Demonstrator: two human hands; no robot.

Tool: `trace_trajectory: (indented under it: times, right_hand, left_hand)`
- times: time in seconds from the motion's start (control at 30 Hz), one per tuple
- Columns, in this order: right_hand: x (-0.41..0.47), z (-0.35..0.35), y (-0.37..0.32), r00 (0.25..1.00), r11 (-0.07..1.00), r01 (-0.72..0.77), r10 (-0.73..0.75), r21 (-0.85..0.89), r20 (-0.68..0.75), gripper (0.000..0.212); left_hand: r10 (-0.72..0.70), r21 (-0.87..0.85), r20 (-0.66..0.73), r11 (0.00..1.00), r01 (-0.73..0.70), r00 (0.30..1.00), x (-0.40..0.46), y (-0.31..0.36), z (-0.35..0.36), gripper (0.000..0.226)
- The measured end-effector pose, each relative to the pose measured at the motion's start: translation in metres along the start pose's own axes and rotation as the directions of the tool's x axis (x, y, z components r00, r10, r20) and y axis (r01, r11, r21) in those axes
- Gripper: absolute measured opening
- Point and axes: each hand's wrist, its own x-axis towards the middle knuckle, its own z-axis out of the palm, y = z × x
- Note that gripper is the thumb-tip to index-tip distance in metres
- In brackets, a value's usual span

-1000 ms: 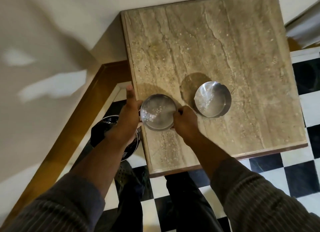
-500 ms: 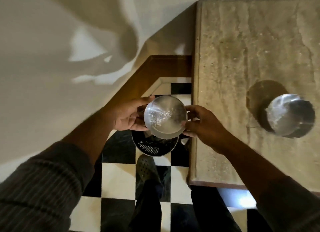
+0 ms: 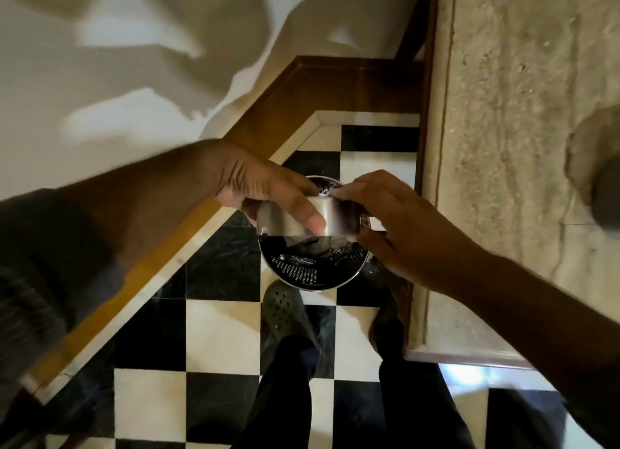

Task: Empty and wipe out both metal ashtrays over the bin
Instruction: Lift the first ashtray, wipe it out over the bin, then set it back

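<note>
I hold a round metal ashtray (image 3: 285, 222) between both hands, tipped on its side directly above the bin (image 3: 312, 270). My left hand (image 3: 261, 186) grips its left side, with the thumb across its outer wall. My right hand (image 3: 396, 220) grips its right side. The bin is a round, perforated metal one with a dark inside, standing on the floor. The second ashtray (image 3: 609, 200) rests on the stone table at the frame's right edge, only partly in view and blurred.
The marble-topped table (image 3: 503, 146) stands right of the bin, its edge close to my right hand. A wooden skirting (image 3: 302, 89) and white wall lie to the left. My feet in dark clogs (image 3: 285, 311) stand on the black-and-white chequered floor just below the bin.
I have carried the ashtray off the table and left to above the bin. It has gone from upright with ash showing to tipped on its side. The view has swung left.
</note>
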Motion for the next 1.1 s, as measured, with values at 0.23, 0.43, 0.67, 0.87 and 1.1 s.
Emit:
trace_trajectory:
  times: [0.23,0.43,0.67,0.87,1.1]
  right_hand:
    - [-0.017,0.012,0.015,0.986,0.936,0.095,-0.041,-0.339,0.163,0.101]
    - [-0.026,-0.021,-0.019,0.935,0.945,-0.024,-0.094,-0.327,-0.342,0.134]
    - [-0.026,0.052,0.003,0.953,0.847,0.158,0.003,-0.508,0.302,0.129]
    - [-0.025,-0.004,-0.023,0.946,0.937,0.100,-0.194,-0.335,-0.261,0.119]
    - [-0.035,0.060,0.014,0.941,0.801,0.220,-0.023,-0.557,0.339,0.129]
  left_hand:
    - [0.196,0.410,-0.377,0.912,-0.026,0.905,0.015,-0.037,0.028,0.126]
    - [0.581,0.777,-0.509,0.628,0.048,0.635,0.030,-0.062,0.043,0.147]
    - [0.636,0.766,-0.552,0.642,0.027,0.540,0.041,-0.063,0.055,0.134]
    - [0.663,0.800,-0.525,0.598,0.043,0.533,0.045,-0.088,0.058,0.134]
    - [0.671,0.759,-0.564,0.651,-0.017,0.481,0.053,-0.071,0.067,0.127]
